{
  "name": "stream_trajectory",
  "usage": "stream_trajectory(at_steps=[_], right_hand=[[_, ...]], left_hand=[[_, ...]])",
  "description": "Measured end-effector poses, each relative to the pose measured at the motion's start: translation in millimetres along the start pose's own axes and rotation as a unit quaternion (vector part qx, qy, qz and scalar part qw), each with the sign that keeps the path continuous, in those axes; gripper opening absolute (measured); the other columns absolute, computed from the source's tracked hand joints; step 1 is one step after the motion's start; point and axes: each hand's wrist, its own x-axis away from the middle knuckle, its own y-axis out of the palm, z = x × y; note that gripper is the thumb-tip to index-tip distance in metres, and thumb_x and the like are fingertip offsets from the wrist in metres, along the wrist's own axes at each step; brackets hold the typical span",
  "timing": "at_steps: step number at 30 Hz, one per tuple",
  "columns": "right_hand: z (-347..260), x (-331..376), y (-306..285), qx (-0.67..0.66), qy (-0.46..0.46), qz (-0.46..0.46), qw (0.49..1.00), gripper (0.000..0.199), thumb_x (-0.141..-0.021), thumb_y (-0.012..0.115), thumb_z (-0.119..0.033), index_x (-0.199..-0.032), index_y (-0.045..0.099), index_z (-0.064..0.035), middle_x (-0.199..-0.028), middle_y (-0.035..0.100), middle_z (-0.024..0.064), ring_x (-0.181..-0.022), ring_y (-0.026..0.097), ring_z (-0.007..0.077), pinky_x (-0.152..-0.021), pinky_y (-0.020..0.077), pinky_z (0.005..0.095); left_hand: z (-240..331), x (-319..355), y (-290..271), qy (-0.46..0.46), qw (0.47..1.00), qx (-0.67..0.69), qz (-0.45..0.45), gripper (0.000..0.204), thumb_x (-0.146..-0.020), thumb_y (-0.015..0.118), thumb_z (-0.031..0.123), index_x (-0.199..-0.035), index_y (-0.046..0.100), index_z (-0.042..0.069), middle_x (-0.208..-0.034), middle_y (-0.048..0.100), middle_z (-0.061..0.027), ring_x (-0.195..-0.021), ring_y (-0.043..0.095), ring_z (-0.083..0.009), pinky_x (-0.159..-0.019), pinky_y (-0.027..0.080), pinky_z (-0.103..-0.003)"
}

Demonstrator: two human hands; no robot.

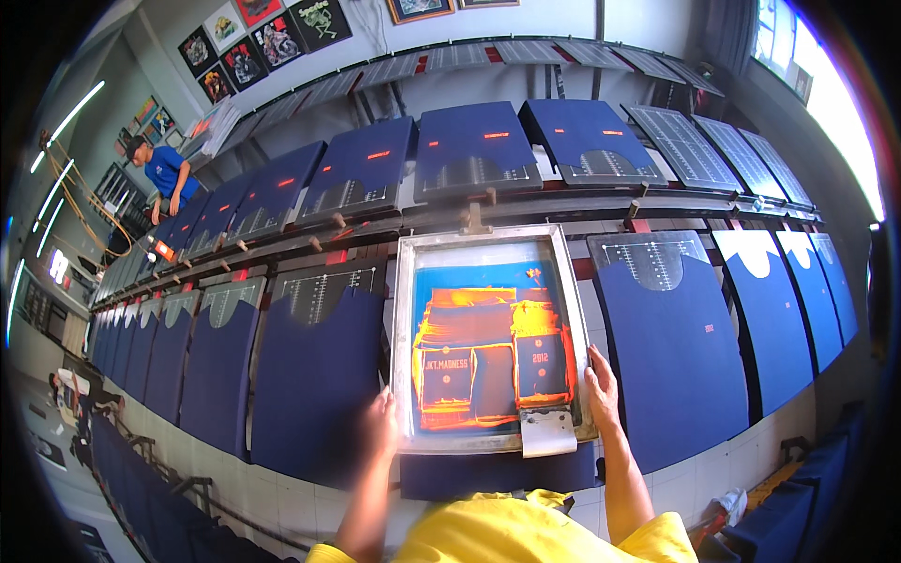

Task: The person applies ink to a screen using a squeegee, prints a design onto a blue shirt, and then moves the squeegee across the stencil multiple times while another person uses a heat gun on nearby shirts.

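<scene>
A silk-screen printing frame [406, 310] with a pale metal rim lies in front of me, over one of the boards. Orange ink [469, 324] is smeared across its blue mesh around two dark blocks with lettering. A squeegee [547, 432] with a light metal face rests at the lower right corner of the frame. My left hand [380, 424], blurred, is closed at the frame's lower left side. Along the lower right side, my right hand [602, 387] grips the rim, fingers pointing away from me. Dark navy fabric [497, 475] shows below the frame's near edge.
Navy shirt panels lie on boards to the left [314, 375] and right [671, 338]. Across a dark rail [432, 217], more panels [472, 131] carry small orange prints. A person in a blue shirt [167, 174] stands at the far left. Panels also hang behind me at lower left.
</scene>
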Motion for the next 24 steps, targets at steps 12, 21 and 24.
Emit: stream_trajectory(at_steps=[12, 21, 24], right_hand=[[-43, 22, -2, -0.207, 0.045, -0.045, 0.976, 0.074, -0.095, 0.048, -0.052, -0.148, 0.042, 0.0, -0.156, 0.039, 0.0145, -0.149, 0.026, 0.0272, -0.121, 0.0175, 0.0448], [-70, 60, 118, -0.152, -0.001, -0.092, 0.984, 0.081, -0.093, 0.051, -0.058, -0.147, 0.042, 0.001, -0.152, 0.042, 0.0152, -0.143, 0.035, 0.0258, -0.118, 0.0249, 0.044], [-68, 74, 179, -0.176, 0.014, -0.088, 0.98, 0.082, -0.093, 0.057, -0.057, -0.146, 0.041, 0.0043, -0.15, 0.043, 0.0155, -0.142, 0.037, 0.0257, -0.117, 0.0279, 0.0444]], left_hand=[[58, 26, -37, 0.011, 0.996, 0.086, -0.019, 0.068, -0.1, 0.056, 0.045, -0.136, 0.05, -0.012, -0.134, 0.06, -0.0244, -0.128, 0.054, -0.0253, -0.11, 0.038, -0.034], [8, 8, -156, 0.078, 0.993, 0.084, 0.042, 0.045, -0.102, 0.055, 0.028, -0.131, 0.059, -0.006, -0.121, 0.068, -0.0179, -0.112, 0.064, -0.0203, -0.098, 0.047, -0.032], [-13, -1, -210, 0.071, 0.993, 0.068, 0.066, 0.043, -0.102, 0.055, 0.027, -0.128, 0.06, -0.006, -0.121, 0.068, -0.019, -0.112, 0.065, -0.0236, -0.098, 0.048, -0.033]])
